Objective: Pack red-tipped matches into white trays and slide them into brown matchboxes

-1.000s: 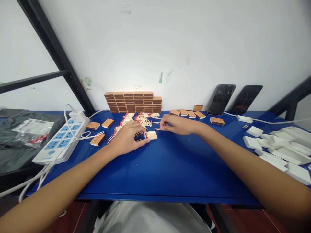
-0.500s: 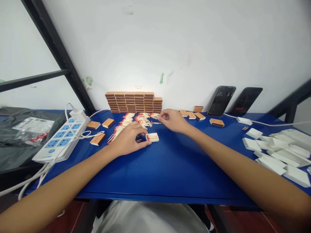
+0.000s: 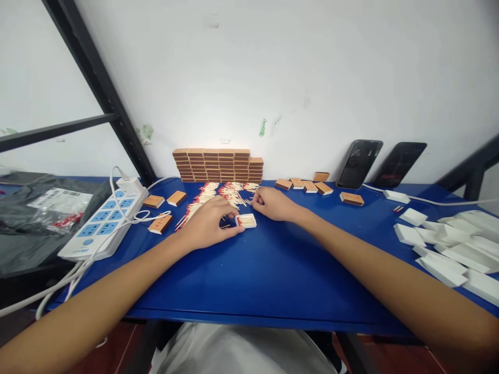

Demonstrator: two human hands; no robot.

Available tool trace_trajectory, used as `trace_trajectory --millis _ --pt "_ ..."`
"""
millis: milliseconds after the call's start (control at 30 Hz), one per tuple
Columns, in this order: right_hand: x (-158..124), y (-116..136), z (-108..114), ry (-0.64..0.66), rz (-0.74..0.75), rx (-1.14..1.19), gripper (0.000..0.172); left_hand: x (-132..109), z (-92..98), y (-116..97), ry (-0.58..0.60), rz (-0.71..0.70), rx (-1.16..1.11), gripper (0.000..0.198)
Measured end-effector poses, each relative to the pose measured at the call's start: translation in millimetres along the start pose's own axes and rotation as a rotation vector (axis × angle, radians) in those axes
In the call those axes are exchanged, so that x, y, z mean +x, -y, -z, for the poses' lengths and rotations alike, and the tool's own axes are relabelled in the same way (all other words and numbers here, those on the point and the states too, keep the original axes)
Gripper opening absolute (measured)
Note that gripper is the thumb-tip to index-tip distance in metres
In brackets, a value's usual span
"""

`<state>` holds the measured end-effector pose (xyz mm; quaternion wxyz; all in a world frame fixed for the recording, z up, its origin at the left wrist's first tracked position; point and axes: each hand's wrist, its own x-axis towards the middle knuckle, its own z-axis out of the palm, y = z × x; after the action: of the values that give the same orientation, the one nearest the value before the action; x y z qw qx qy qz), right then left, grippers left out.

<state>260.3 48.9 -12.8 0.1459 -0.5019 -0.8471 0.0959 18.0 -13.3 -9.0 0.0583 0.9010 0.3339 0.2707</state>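
Note:
A small white tray full of red-tipped matches lies on the blue table. My left hand holds this tray at its left end, between thumb and fingers. Just behind and right of the tray is my right hand, its thumb and forefinger pinched together at the edge of the loose matches; matchsticks show at the fingertips. Piles of loose matches spread behind the hands, and partly behind my left hand. A stacked wall of matchboxes stands behind the piles.
Single matchboxes lie at the back right and left. A power strip with cables is on the left. Two phones lean on the wall. Empty white trays are heaped at the right.
My right hand has come down a little towards the tray, and its fingers are closer together. My left hand stays at the tray. The view has shifted slightly.

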Motion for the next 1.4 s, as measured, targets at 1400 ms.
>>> trace_trajectory --millis 1400 --pt "-18 -10 8 -0.02 0.068 -0.016 0.008 0 -0.2 0 0.001 -0.019 -0.001 0.023"
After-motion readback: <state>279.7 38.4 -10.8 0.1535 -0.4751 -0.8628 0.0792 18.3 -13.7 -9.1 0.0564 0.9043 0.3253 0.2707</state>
